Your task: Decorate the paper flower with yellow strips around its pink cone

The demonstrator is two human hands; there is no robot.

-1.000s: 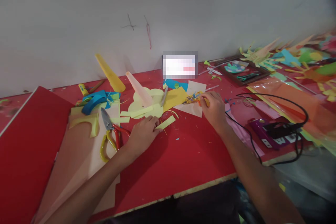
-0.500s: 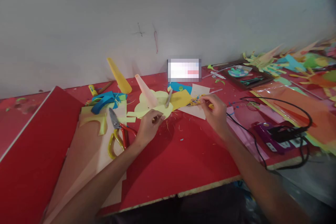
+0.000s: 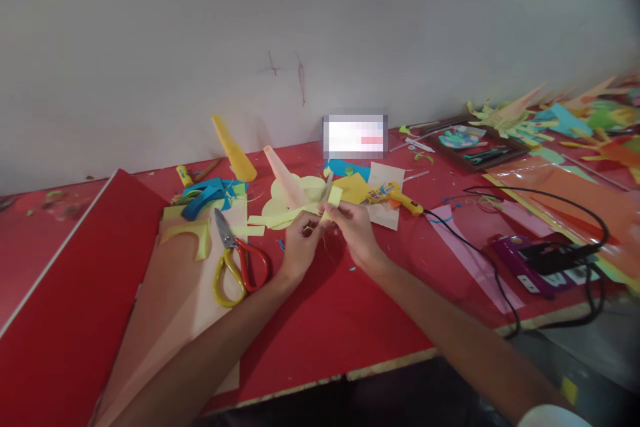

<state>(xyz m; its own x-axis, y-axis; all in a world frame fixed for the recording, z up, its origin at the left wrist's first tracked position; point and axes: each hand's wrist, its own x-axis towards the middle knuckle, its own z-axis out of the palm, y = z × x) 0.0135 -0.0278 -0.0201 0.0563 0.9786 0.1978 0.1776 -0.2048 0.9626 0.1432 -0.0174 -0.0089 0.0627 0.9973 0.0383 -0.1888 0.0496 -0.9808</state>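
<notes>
My left hand and my right hand meet at the middle of the table, fingers pinched on a pale yellow paper strip. The strip's upper end sticks up above the right fingertips; its lower part is hidden by the fingers. Just behind them lies a pale yellow scalloped paper shape with a pink paper cone leaning up from it. To the right, a yellow glue gun rests on pale paper, its black cord trailing right. Scissors with one yellow and one red handle lie left of my left hand.
A yellow cone stands near the wall. Blue paper scraps and a large peach sheet are at the left, beside a red board. On the right are a purple power strip, a dark tray and orange sheets.
My right hand has moved left, away from the glue gun, to meet my left hand at the paper strip. My left hand has shifted slightly right. The view has moved a little.
</notes>
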